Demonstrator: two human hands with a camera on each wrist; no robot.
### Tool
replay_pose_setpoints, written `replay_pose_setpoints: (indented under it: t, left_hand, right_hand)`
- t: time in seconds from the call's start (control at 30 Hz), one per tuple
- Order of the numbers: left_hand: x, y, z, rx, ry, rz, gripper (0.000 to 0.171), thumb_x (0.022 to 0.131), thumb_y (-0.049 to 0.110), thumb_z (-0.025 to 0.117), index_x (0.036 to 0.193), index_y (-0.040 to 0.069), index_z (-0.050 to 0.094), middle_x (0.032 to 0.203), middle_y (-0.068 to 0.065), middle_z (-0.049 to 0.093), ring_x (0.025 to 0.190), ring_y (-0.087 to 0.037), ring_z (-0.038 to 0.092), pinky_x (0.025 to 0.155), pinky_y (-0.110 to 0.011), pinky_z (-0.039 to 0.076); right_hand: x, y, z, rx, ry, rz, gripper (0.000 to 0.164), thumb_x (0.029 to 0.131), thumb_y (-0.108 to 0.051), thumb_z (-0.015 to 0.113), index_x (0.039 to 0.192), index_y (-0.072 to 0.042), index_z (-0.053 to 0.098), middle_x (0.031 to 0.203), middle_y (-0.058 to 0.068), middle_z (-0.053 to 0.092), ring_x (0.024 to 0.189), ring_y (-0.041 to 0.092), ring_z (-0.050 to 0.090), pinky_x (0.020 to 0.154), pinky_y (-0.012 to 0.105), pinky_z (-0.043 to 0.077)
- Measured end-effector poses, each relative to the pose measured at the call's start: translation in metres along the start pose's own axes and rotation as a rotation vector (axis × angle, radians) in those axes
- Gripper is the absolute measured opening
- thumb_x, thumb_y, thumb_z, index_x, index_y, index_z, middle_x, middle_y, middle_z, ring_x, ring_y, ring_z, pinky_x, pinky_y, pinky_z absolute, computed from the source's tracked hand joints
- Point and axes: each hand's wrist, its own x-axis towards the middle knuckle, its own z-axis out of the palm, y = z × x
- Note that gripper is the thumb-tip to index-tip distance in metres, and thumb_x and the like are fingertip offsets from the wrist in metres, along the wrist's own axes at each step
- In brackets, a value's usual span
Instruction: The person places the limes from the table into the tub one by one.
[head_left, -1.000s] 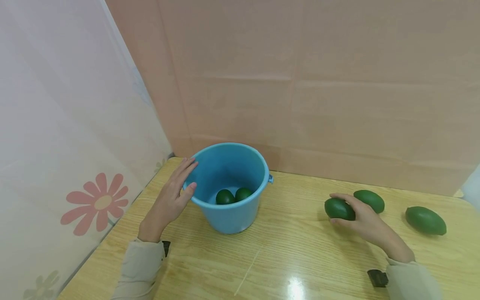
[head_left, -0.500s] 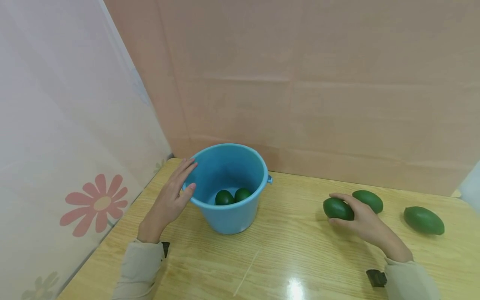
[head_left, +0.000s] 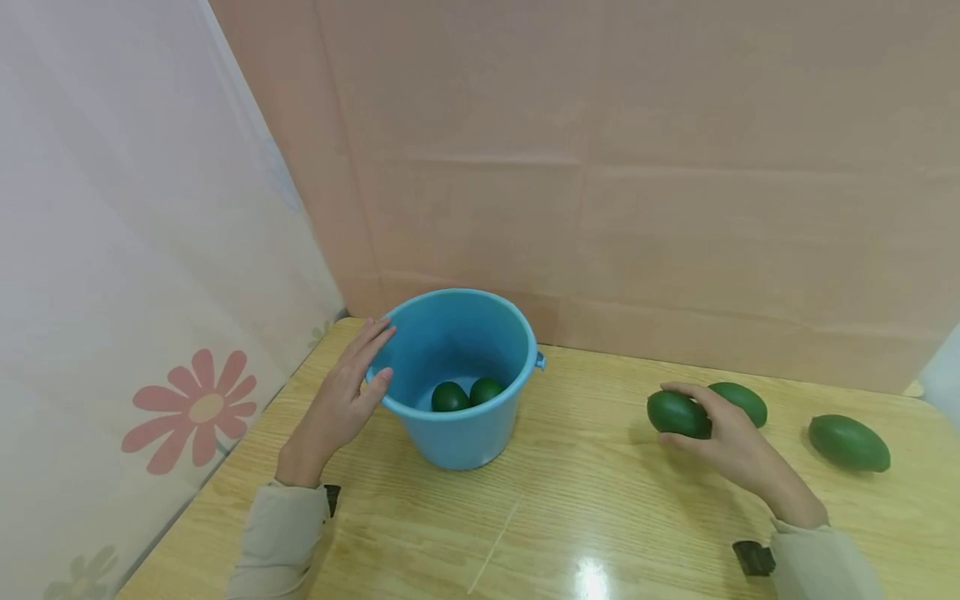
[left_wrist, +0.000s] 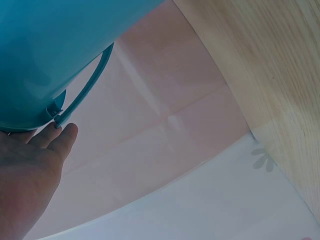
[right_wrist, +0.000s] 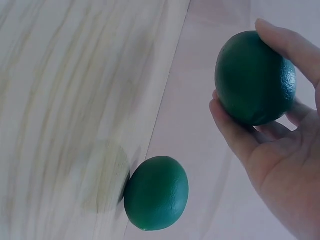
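In the head view, a light-blue bucket (head_left: 467,433) stands left of the middle, with two dark green oval fruits (head_left: 450,397) at its bottom. My left hand (head_left: 341,400) rests at the bucket's left rim, fingers nearly straight. The left wrist view shows those fingertips right by the joint of the blue bucket handle (left_wrist: 90,82). On the right, my right hand (head_left: 731,437) holds another green oval fruit (head_left: 677,415) between thumb and fingers, close over the table. Just behind that hand lies a green fruit (head_left: 741,403), partly covered by it. One more green fruit (head_left: 849,443) lies farther right.
The wooden table (head_left: 585,492) runs back to a wall covered in plain pinkish sheeting (head_left: 600,208). A pale sheet with a pink flower print (head_left: 204,407) hangs along the table's left edge.
My right hand and the fruit in it have risen very slightly. The left hand stays at the bucket's rim, and the other fruits lie as before.
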Motion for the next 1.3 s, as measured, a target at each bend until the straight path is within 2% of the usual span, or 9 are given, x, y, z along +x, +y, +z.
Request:
replay_pose_setpoints:
  t: [0.33, 0.53, 0.77, 1.0, 1.3]
  left_hand:
    - [0.0, -0.002, 0.0, -0.001, 0.005, 0.0, 0.051, 0.095, 0.022, 0.044, 0.144, 0.015, 0.03, 0.152, -0.003, 0.023, 0.144, -0.022, 0.008, 0.108, -0.059, 0.022]
    - [-0.001, -0.002, 0.0, -0.003, 0.007, -0.001, 0.05, 0.096, 0.024, 0.043, 0.143, 0.014, 0.03, 0.152, -0.003, 0.023, 0.144, -0.024, 0.009, 0.107, -0.059, 0.022]
    - [0.0, -0.001, 0.0, 0.002, 0.003, 0.003, 0.05, 0.096, 0.024, 0.043, 0.143, 0.014, 0.031, 0.152, -0.004, 0.024, 0.144, -0.023, 0.009, 0.108, -0.059, 0.021]
    - [-0.001, -0.002, 0.0, 0.003, 0.004, 0.002, 0.051, 0.095, 0.023, 0.044, 0.144, 0.015, 0.03, 0.152, -0.004, 0.024, 0.144, -0.022, 0.008, 0.108, -0.059, 0.022]
    - [0.0, 0.0, -0.001, 0.005, -0.007, -0.003, 0.051, 0.096, 0.024, 0.044, 0.144, 0.015, 0.029, 0.152, -0.003, 0.022, 0.144, -0.023, 0.008, 0.108, -0.059, 0.021]
  right_hand:
    - [0.004, -0.015, 0.002, 0.002, 0.03, -0.023, 0.069, 0.078, -0.033, 0.071, 0.135, -0.011, 0.039, 0.126, 0.018, 0.051, 0.101, 0.035, 0.057, 0.073, 0.042, 0.049]
    - [0.009, -0.029, 0.0, -0.026, 0.067, -0.067, 0.068, 0.077, -0.034, 0.072, 0.134, -0.012, 0.041, 0.125, 0.014, 0.053, 0.098, 0.03, 0.06, 0.071, 0.032, 0.05]
    - [0.018, -0.046, -0.004, -0.078, 0.113, -0.106, 0.063, 0.076, -0.037, 0.072, 0.13, -0.018, 0.046, 0.12, 0.001, 0.056, 0.1, 0.016, 0.056, 0.074, 0.024, 0.048]
    - [0.027, -0.059, -0.004, -0.067, 0.111, -0.132, 0.062, 0.076, -0.036, 0.073, 0.129, -0.02, 0.047, 0.118, -0.004, 0.056, 0.099, 0.013, 0.056, 0.076, 0.026, 0.048]
    - [0.038, -0.082, -0.004, -0.041, 0.167, -0.188, 0.06, 0.074, -0.033, 0.075, 0.127, -0.023, 0.049, 0.115, -0.006, 0.057, 0.097, 0.008, 0.054, 0.077, 0.024, 0.045]
